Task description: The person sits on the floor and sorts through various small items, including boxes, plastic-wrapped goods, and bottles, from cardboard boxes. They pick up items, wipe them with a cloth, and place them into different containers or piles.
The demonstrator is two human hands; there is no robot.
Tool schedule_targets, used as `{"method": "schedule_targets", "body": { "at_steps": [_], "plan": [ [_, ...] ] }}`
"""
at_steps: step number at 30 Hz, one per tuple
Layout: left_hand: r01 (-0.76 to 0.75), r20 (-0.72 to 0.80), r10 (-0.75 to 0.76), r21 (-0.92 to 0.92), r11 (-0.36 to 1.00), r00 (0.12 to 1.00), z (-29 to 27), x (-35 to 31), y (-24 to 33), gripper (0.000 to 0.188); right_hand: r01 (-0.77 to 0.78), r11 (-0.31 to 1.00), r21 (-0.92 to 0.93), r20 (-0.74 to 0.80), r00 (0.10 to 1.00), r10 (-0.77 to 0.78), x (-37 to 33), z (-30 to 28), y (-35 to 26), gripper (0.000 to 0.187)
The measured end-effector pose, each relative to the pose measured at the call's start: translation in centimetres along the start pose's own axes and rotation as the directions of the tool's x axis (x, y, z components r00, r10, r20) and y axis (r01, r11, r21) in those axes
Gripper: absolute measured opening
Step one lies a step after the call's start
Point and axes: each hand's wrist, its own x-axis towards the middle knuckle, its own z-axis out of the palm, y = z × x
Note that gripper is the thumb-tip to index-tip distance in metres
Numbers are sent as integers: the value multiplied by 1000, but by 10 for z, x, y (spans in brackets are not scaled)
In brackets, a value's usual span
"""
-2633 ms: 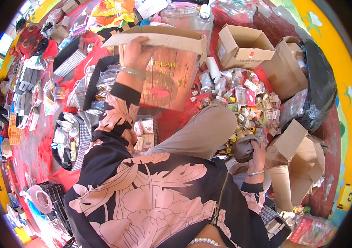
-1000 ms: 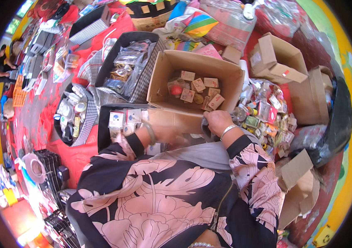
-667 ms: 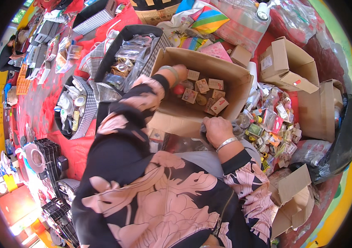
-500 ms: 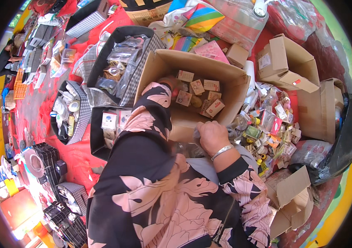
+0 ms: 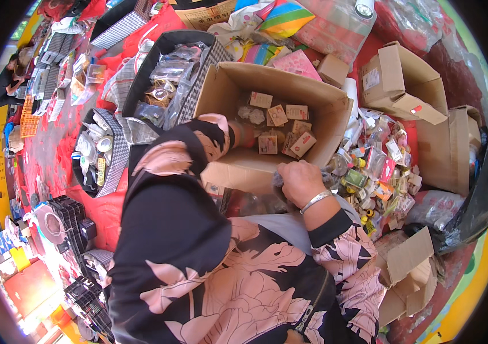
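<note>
A large cardboard box [image 5: 238, 175] stands open before me, with several small printed cartons [image 5: 296, 112] and a crumpled clear plastic piece [image 5: 252, 114] on its bottom. My left hand [image 5: 245, 135] reaches down into it over the left side, beside a small white-and-red carton [image 5: 268, 144]. Its fingertips are partly hidden, so whether they grip that carton is unclear. At the near right rim my right hand [image 5: 301, 183], with a silver bangle at the wrist, is closed on a bunched dark grey cloth [image 5: 279, 179].
Right of the box lies a heap of small cartons and bottles [image 5: 378, 166]. Open cardboard boxes [image 5: 407, 86] stand farther right. At left are black-lined checked bins [image 5: 215, 54] of packaged goods. Colourful bags [image 5: 284, 23] lie beyond. Another person [image 5: 8, 86] is at the far left.
My left hand has moved from the box's left wall toward the middle, close to a small carton. The clear plastic piece now shows uncovered. My right hand keeps its place at the rim.
</note>
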Motion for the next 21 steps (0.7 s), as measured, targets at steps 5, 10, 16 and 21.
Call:
{"method": "schedule_targets", "body": {
  "at_steps": [5,10,16,21],
  "plan": [
    [-22,-177,-12,-187,982,984,37,23,-9,40,4,1000,-2,25,1000,-3,0,4,-3,11],
    [-99,-281,28,-241,965,959,40,35,-13,40,20,1000,-1,37,999,-20,4,1,1,11],
    [20,-643,-424,-536,844,637,-14,25,-47,59,-3,1000,17,73,997,2,10,-3,2,10],
    [120,-847,-275,-247,961,456,-6,73,-36,63,-21,1000,23,94,995,19,13,-7,7,10]
  ]
}}
